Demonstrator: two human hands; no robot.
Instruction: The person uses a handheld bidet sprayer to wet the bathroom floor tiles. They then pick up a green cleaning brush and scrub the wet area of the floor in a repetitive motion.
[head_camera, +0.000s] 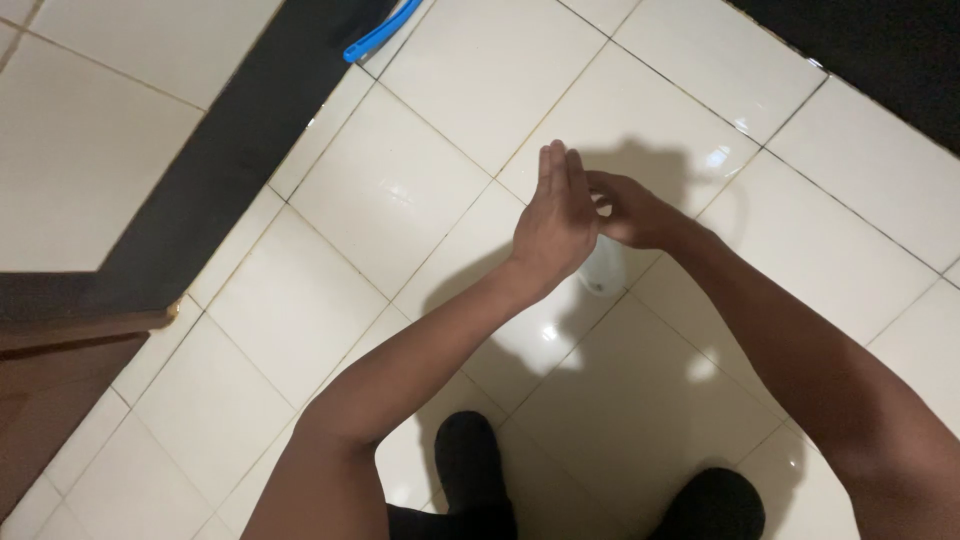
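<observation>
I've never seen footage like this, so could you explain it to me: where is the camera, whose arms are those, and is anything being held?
There is no machine here. The one picture comes from a camera worn on a person's head, looking straight down, so the two bare arms reaching in from the bottom are that person's own. The left hand is held flat, fingers straight and together. The right hand meets it, its fingers curled against the left palm. A small pale thing shows just below the hands; it is too hidden to name, and I cannot tell whether either hand holds it. Below is a floor of glossy white tiles with the hands' shadow on it. A dark strip crosses it at the upper left, with a blue plastic piece near its top. The dark shapes at the bottom look like the person's feet.
</observation>
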